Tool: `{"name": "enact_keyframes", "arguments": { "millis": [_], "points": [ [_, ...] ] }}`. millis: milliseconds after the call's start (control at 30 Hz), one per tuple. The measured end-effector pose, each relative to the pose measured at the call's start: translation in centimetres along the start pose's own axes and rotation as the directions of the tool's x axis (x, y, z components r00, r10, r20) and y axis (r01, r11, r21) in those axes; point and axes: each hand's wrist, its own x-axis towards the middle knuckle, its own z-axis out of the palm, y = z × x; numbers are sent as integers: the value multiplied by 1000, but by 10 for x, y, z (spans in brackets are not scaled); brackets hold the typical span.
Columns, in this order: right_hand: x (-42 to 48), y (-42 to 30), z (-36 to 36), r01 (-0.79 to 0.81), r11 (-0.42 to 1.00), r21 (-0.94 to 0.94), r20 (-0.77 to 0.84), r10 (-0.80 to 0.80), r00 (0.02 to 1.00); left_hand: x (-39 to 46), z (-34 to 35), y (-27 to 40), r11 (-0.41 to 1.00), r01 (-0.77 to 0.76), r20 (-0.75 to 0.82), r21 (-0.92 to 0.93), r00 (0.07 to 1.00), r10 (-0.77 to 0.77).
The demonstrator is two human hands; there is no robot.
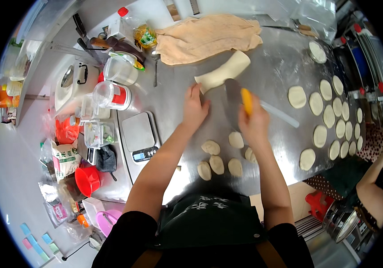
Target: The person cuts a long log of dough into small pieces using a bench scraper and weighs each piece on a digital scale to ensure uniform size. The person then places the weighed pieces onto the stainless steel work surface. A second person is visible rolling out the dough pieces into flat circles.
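My right hand (254, 120) grips the yellow handle of a dough scraper (233, 97), its dark, blurred blade on edge close to a dough log (225, 72). The pale log lies at a slant, its near end slightly pulled out. My left hand (195, 109) is at that end, thumb apart from the fingers, fingertips at or touching the dough. A whitish rod (280, 114), perhaps a rolling pin, lies partly hidden behind my right hand. Several cut dough pieces (217, 164) rest nearer my apron, one partly covered by my right forearm.
Several flattened dough rounds (328, 116) spread over the right of the steel table (272, 67). A wrinkled tan cloth (208, 38) lies at the back, a flour bowl (317, 52) at the back right. A digital scale (140, 137) and plastic tubs (112, 95) stand left. Another person's arm (374, 181) shows at right.
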Motion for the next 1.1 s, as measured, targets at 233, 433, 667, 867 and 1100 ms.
{"name": "enact_keyframes", "arguments": {
  "millis": [233, 433, 667, 867, 1100],
  "points": [
    [81, -17, 92, 104, 972, -210, 256, -48, 965, 46, 4, -44, 1000, -10, 126, -10, 992, 12],
    [93, -12, 126, 124, 950, -286, 302, -33, 953, 41, 14, -56, 999, -36, 22, -36, 999, 37],
    [80, -3, 110, 38, 968, -250, 299, 39, 953, 59, 16, -40, 978, 34, 118, 204, 991, -59],
    [10, 0, 83, -51, 975, -215, 162, 87, 983, 46, -1, -38, 983, 27, 93, 181, 995, -44],
    [-27, -35, 30, -185, 983, 16, 74, 184, 980, -64, -85, -51, 968, 213, -434, -132, 866, -249]
  ]
}}
